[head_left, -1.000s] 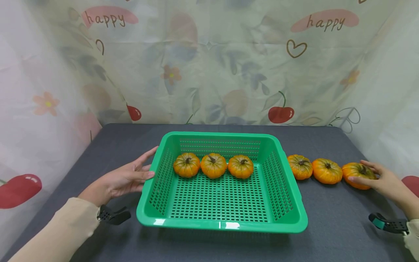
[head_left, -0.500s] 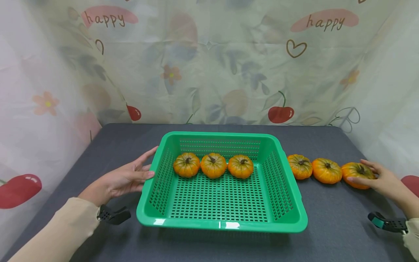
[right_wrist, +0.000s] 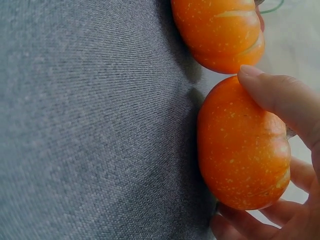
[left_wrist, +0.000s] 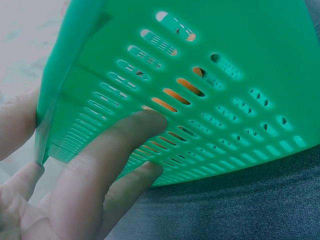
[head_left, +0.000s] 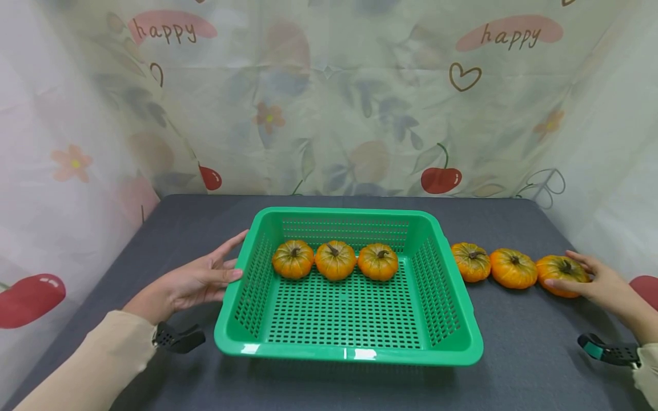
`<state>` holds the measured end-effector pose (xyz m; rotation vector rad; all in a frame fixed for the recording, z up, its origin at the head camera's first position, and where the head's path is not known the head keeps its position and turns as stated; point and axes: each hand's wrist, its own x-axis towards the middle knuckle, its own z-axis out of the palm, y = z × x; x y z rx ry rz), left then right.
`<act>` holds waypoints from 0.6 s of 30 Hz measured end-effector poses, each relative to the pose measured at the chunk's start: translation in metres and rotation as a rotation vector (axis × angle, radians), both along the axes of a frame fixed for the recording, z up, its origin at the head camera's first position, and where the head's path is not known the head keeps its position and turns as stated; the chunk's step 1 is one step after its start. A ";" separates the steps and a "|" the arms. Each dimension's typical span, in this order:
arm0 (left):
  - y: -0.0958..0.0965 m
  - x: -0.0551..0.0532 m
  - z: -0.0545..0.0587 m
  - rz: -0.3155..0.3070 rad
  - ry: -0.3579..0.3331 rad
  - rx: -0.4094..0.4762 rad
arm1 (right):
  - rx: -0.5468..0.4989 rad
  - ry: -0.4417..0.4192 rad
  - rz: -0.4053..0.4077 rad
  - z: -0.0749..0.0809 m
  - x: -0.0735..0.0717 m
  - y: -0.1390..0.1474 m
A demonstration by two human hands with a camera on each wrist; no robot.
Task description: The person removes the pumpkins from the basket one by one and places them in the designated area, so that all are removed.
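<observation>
The left grip, fingers spread, presses the green basket from outside, three pumpkins inside to its right. The right grip curls thumb and fingers round the end pumpkin on the desk, some fingertips hidden. Left of that grip sit two more pumpkins, the farther partly covered by the basket; the right forearm is cut off.

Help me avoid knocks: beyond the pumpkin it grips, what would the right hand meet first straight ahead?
The right hand would likely meet the next pumpkin; any gap there is unclear.
</observation>
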<state>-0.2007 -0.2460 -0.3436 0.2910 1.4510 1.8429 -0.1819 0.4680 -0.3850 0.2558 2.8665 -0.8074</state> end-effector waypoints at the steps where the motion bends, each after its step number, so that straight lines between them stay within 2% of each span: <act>1: 0.000 0.000 0.000 0.000 0.000 -0.001 | -0.002 0.000 0.001 0.000 0.000 0.000; 18: 0.000 0.000 -0.001 -0.003 0.013 -0.001 | 0.000 -0.025 0.009 0.000 -0.003 0.001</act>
